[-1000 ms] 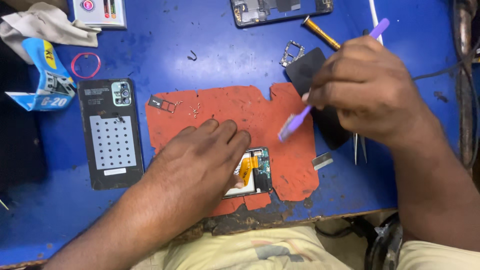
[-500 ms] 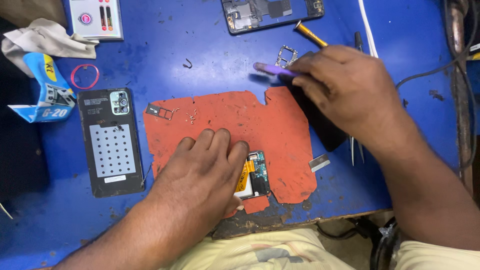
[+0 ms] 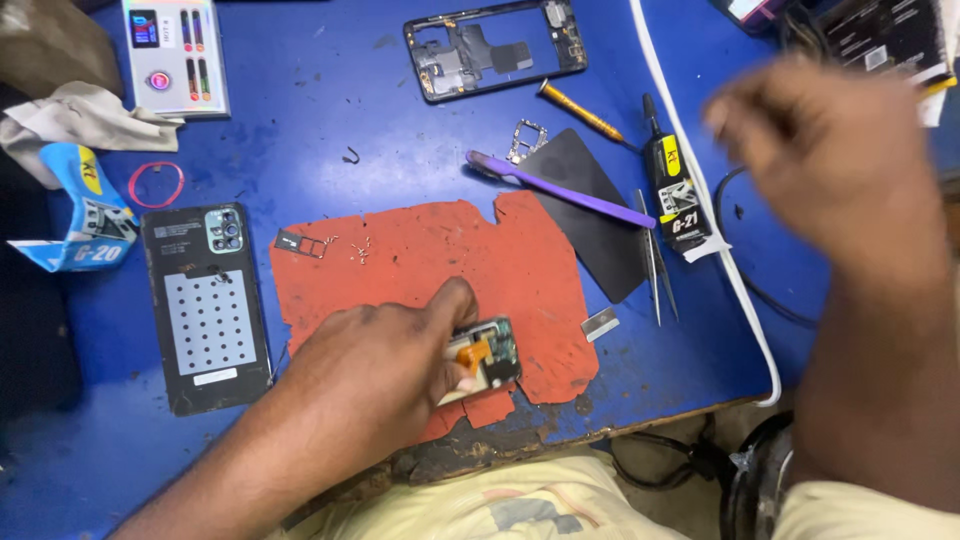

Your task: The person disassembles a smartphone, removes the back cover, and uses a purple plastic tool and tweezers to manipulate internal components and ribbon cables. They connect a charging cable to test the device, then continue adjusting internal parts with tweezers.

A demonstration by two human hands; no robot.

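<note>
White card package (image 3: 176, 55) top left, blue-white carton (image 3: 88, 212) left edge, black-yellow glue tube (image 3: 676, 190)

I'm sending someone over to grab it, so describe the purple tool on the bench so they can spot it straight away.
Start at the ragged red mat in the middle of the blue table. Just past its upper right corner a black sheet lies flat. The purple tool rests slantwise across that sheet, long, thin and plastic, unlike the yellow-handled screwdriver and steel tweezers nearby.
</note>
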